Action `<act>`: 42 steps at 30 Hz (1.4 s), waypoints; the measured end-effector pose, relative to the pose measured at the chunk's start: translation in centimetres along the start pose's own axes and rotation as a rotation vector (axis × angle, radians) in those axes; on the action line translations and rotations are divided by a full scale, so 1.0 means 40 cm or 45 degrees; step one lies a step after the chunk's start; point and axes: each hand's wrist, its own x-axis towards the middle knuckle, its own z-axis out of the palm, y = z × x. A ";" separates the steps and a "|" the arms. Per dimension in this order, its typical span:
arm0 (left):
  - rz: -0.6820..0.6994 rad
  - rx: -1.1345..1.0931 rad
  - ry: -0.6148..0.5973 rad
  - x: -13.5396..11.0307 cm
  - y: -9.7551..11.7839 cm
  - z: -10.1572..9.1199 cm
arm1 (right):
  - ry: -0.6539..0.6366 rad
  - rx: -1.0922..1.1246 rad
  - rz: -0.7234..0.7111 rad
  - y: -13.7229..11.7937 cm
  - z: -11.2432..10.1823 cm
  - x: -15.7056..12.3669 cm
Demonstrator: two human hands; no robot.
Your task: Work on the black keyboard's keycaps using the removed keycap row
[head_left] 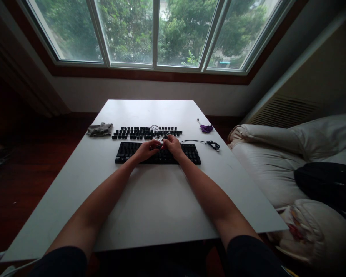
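Observation:
A black keyboard (123,152) lies across the white table in front of me. My left hand (147,150) and my right hand (172,146) meet above its middle, hiding some of the keys. Fingertips of both hands are pinched close together around something small and dark, too small to make out. Just beyond the keyboard, loose black keycaps (137,134) stand in rows. A thin wire loop (154,127) lies among the back rows. The keyboard's black cable (212,145) is bundled to the right.
A grey cloth (100,129) lies at the table's left edge. On the right are a purple cloth (206,128) and a small thin brush-like stick (198,121). The white table (150,207) stands before a window, with a pale sofa (262,161) along its right side.

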 end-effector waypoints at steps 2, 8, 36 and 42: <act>0.012 0.106 -0.008 0.000 -0.003 0.006 | 0.005 -0.037 -0.015 0.002 0.000 0.000; 0.063 0.220 0.002 -0.001 0.008 0.010 | 0.022 -0.039 -0.021 0.003 0.000 0.000; -0.048 -0.074 0.090 0.003 0.007 -0.001 | -0.008 0.240 0.257 0.007 -0.004 0.018; -0.138 -0.421 0.202 0.019 -0.013 -0.012 | -0.051 0.236 0.240 0.009 -0.005 0.015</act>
